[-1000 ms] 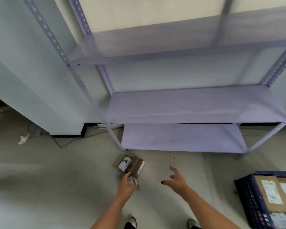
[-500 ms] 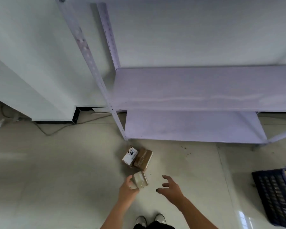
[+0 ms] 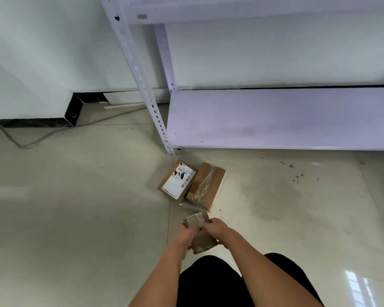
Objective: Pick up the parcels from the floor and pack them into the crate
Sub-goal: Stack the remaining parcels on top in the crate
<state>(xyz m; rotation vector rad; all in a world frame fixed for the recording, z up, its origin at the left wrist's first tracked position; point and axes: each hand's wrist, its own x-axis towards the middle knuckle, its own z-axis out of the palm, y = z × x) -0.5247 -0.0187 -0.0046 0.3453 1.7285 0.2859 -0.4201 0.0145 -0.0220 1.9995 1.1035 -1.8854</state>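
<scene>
A small taped cardboard parcel (image 3: 197,233) is held between both my hands just above the floor. My left hand (image 3: 183,237) grips its left side and my right hand (image 3: 217,229) its right side. Two more parcels lie side by side on the floor beyond it: one with a white shipping label (image 3: 176,181) and a brown one wrapped in clear tape (image 3: 206,187). The crate is out of view.
A white metal shelf unit stands ahead, its front post (image 3: 157,116) reaching the floor just behind the parcels and its lowest shelf (image 3: 275,120) to the right. A grey cable (image 3: 42,138) runs along the floor at the left wall. My legs show at the bottom.
I have crouched closer to the floor. My right hand has joined the left on the small parcel. The crate has slid out of view at the right.
</scene>
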